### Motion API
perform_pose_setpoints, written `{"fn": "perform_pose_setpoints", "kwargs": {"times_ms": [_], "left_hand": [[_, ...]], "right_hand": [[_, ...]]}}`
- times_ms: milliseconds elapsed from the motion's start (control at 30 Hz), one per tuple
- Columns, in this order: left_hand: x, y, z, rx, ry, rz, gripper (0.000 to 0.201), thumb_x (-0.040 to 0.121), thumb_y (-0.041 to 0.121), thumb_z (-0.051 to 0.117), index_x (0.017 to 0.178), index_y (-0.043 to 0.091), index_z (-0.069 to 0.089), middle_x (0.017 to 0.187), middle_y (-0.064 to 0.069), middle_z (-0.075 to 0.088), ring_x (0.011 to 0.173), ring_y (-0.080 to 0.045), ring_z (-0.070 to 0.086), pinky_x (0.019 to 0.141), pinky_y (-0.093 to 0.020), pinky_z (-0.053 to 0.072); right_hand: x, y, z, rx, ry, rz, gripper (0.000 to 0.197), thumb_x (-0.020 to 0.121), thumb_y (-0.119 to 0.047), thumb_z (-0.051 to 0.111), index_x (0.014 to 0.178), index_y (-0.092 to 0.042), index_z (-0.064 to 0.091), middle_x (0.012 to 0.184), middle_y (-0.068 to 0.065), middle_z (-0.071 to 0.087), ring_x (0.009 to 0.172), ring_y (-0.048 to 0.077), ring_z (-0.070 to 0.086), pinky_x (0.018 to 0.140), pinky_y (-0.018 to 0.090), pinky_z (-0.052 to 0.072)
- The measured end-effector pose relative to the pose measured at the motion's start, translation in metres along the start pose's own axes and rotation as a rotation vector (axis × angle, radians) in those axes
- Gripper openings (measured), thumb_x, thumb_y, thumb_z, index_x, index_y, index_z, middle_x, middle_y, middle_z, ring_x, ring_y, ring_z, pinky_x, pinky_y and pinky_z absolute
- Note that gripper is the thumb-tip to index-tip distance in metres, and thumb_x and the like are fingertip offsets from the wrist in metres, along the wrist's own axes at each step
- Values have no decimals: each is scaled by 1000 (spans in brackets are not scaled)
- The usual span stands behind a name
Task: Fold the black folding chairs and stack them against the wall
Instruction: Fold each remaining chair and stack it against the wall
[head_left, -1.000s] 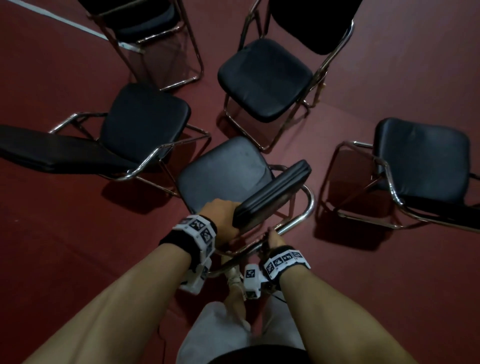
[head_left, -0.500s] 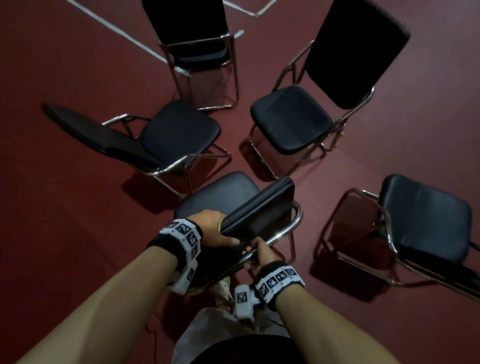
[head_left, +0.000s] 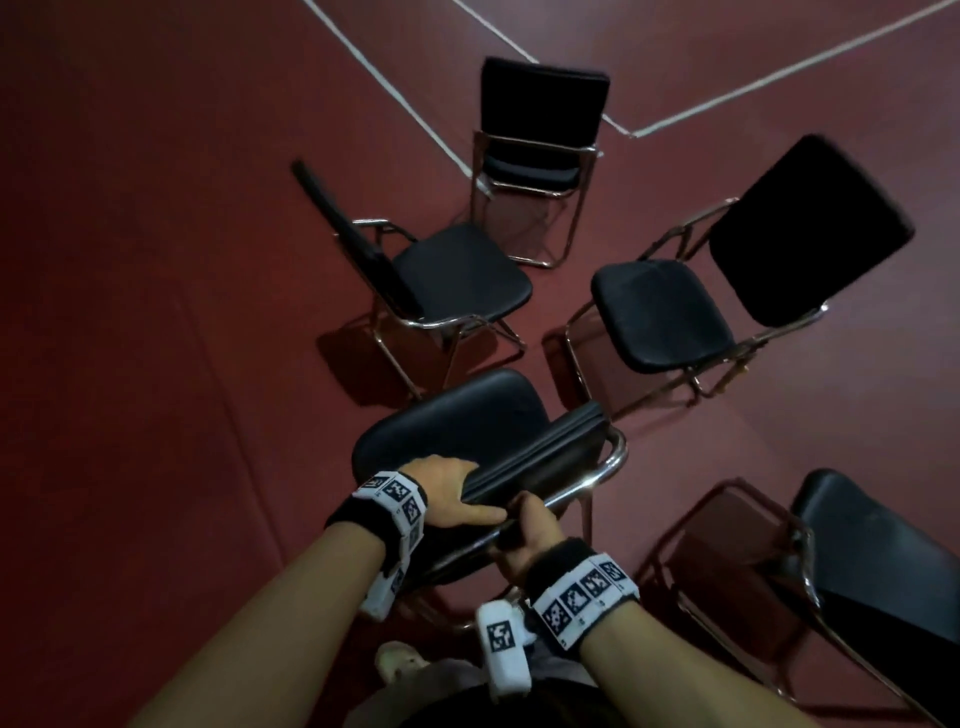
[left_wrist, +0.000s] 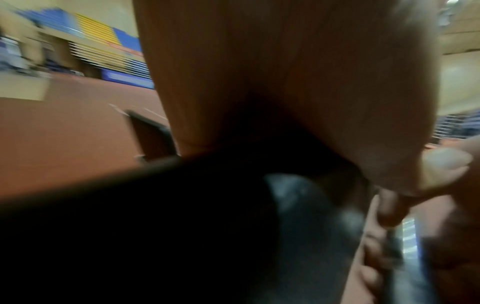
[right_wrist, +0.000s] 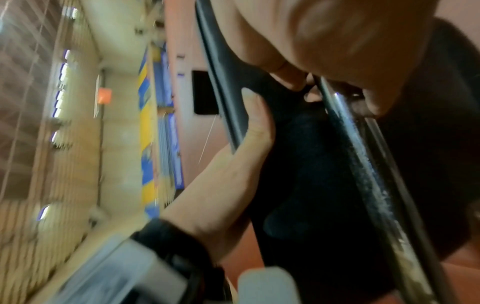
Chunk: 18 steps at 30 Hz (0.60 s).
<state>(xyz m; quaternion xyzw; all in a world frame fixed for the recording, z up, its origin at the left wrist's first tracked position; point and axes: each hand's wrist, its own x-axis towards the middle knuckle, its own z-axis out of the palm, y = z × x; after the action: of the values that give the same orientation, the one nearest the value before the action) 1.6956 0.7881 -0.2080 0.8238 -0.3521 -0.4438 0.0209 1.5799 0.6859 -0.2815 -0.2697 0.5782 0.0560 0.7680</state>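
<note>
Black chair (head_left: 457, 415) | left hand (head_left: 447, 493) grips backrest | right hand (head_left: 530, 535) grips chrome frame | no legible writing

nearest chair: black padded folding chair with chrome tube frame (head_left: 467, 431), seat tilted toward backrest, partly folded
other chairs: four alike (head_left: 457, 275) (head_left: 540, 130) (head_left: 665, 312) (head_left: 872, 551), unfolded, ringed beyond and right on red floor
</note>
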Motion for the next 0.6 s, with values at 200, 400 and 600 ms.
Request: {"fn": "perform_pose_setpoints", "kwargs": {"times_ms": [200,400,600], "left_hand": [[-81,-74,46,-169,17,-32,96,65,92,53,141,33,48,136,9,60,119,-18,61,102,-38,50],[-166,-145,77,-455,213,-72,56,85,71,59,127,32,57,115,14,65,103,-9,63,89,-27,47],[-223,-205,119,-630,422,-274,98,55,104,40,123,36,55,111,10,69,97,-12,67,90,-38,56]], "right_hand": [[-53,72,27,-119,-15,37,30,64,-5,55,94,-5,57,70,14,52,58,26,51,58,35,43],[-121,114,119,-408,-257,83,37,79,-1,41,110,-1,61,82,15,60,59,28,61,52,32,53],[-164,162,194,-740,-474,97,28,80,-4,41,56,-14,53,60,2,48,56,19,50,69,32,48]]}}
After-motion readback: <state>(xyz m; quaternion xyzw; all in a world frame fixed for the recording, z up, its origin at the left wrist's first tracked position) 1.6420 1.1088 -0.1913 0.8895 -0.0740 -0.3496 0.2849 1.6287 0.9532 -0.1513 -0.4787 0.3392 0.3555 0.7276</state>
